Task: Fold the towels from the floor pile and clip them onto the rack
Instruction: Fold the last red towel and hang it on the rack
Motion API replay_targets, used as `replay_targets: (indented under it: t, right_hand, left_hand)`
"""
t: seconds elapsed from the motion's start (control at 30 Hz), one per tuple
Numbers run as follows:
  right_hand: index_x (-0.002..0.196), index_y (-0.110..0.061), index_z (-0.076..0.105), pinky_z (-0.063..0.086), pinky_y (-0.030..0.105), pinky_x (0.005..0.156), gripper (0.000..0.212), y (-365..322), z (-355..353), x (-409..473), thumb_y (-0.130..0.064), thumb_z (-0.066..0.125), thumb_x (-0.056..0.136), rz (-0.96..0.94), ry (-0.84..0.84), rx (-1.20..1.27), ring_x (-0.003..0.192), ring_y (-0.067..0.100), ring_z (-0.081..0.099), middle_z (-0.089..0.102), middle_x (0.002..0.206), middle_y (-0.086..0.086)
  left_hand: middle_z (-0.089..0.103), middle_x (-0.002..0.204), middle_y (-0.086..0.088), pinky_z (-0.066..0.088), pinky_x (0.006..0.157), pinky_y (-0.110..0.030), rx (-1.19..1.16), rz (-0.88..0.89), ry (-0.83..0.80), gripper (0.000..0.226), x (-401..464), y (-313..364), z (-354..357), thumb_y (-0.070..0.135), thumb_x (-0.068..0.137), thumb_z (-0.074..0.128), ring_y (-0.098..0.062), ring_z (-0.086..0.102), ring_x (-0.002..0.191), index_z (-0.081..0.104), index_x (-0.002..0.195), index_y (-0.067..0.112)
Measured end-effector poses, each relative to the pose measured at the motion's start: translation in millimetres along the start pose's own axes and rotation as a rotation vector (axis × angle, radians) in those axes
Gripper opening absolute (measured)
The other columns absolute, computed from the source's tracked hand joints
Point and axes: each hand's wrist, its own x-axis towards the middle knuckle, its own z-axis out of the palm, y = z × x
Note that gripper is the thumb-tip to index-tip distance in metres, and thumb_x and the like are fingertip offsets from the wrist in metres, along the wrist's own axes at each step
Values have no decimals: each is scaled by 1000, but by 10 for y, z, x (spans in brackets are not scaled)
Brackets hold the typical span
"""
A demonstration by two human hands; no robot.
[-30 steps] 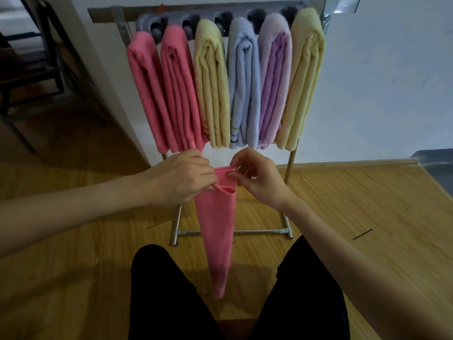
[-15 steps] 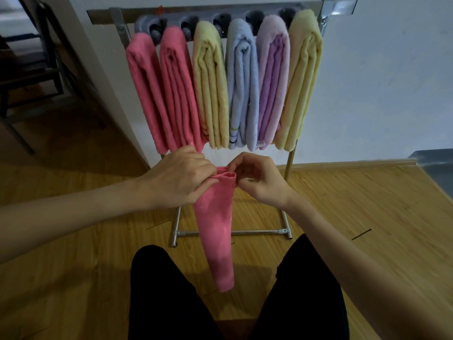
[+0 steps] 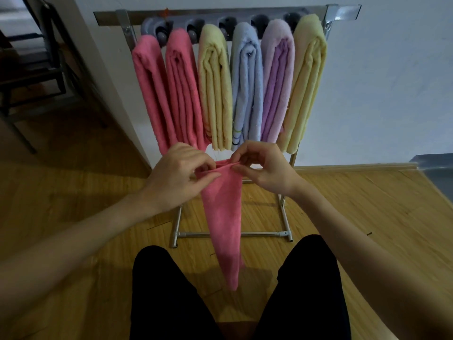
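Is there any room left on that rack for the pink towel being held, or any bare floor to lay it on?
The rack is crowded: six folded towels hang edge to edge, from the pink towel to the yellow towel. Bare wood floor lies right of the rack's legs, up to the wall, and more lies left of the left hand. Both hands pinch the held towel.

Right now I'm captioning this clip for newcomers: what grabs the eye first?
The six folded towels hanging side by side on the rack at the top: two pink, yellow, blue, purple, yellow. Below them, centre frame, the left hand and right hand pinch the top edge of a pink towel that hangs down between the knees.
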Motion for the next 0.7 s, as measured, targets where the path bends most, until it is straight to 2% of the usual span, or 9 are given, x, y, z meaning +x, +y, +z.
replay_targets:
  t: [0.1,0.2,0.27,0.33,0.43,0.5,0.63,0.7]
  right_hand:
    - [93,4,62,56,36,73,10,-7,-47,34,8,64,85,-27,-15,-16,78,26,64,66,87,14]
    - [93,3,60,53,43,71,11,12,-105,24,10,61,85,-33,-2,-28,78,29,62,64,87,16]
    - [93,3,58,52,47,70,11,28,-141,9,9,60,85,-31,0,-32,78,32,61,63,86,17]
    - [94,0,57,52,48,68,13,53,-180,-20,8,60,85,-13,4,-24,77,34,60,62,86,16]
    - [103,-4,58,51,35,69,18,91,-283,-75,4,60,87,21,35,-59,79,21,61,62,89,2]
    - [111,-6,60,50,25,70,23,104,-376,-92,-1,63,88,20,26,-124,79,9,59,60,88,-5]
    - [114,-10,64,50,18,70,34,39,-523,-94,-11,75,81,29,-19,-191,76,6,62,62,87,-12]
    - [109,-7,67,48,15,69,31,16,-564,-82,-12,76,79,42,-55,-203,75,3,61,62,85,-14]
  left_hand:
    - [64,95,-1,45,84,-23,-191,-197,161,41,-70,-31,81,41,75,72,-10,58,87,64,102,11]
    - [61,114,-2,47,94,-27,-572,-448,118,66,-108,-56,226,40,64,82,-14,60,104,57,119,13]
    - [67,111,1,50,96,-34,-833,-615,40,57,-97,-46,321,27,63,81,-14,63,106,61,115,16]
    - [72,99,3,54,91,-35,-967,-710,21,40,-61,-37,405,20,64,78,-14,67,100,67,103,19]
    - [72,90,2,54,82,-24,-932,-684,75,22,68,14,481,14,71,76,-9,68,90,69,92,17]
    - [70,88,2,52,76,-17,-859,-614,118,18,186,78,499,5,77,74,-3,67,84,69,89,19]
    - [71,87,1,53,76,-20,-752,-510,169,16,371,178,530,6,79,74,-9,68,84,70,93,13]
    - [72,89,0,54,78,-22,-731,-488,174,17,418,199,534,8,79,75,-11,69,86,70,95,10]
